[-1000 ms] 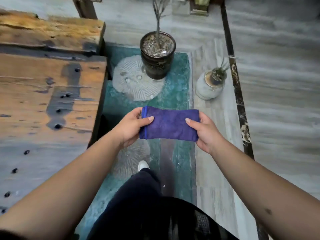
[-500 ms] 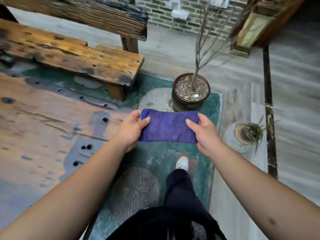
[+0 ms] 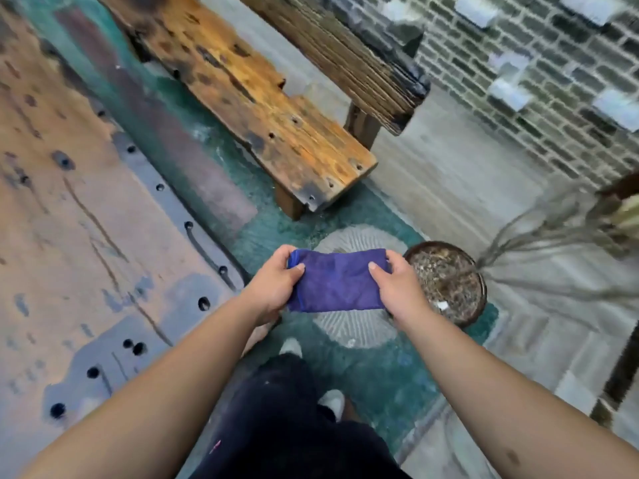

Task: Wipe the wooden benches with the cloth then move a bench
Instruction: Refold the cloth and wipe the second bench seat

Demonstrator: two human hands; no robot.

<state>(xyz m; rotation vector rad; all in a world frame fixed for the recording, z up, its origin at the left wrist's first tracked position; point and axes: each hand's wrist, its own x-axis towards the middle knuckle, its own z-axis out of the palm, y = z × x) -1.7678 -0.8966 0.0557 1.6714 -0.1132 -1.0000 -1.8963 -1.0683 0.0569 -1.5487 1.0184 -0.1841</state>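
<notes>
We hold the folded purple cloth out in front of us, in the air above the green rug, with both hands on it. Our left hand grips the cloth's left end, thumb laid across the top face and the other fingers curled round behind the edge; our right hand grips the right end the same way, thumb on top. The cloth is stretched flat between the two hands — touching no furniture. Ahead and to the left stands the wooden bench, its worn orange seat running away from us, with a darker plank backrest beyond it; its near end rests on the rug, apart from the cloth. To our left lies a broad, weathered wooden table top dotted with dark holes. Just beside our right hand, lower down on the rug, sits a dark round plant pot filled with gravel, thin bare stems blurred above it. A pale ribbed disc pattern shows on the rug under the cloth. A grey brick wall closes the far side — our dark trousers and pale shoes show below.
</notes>
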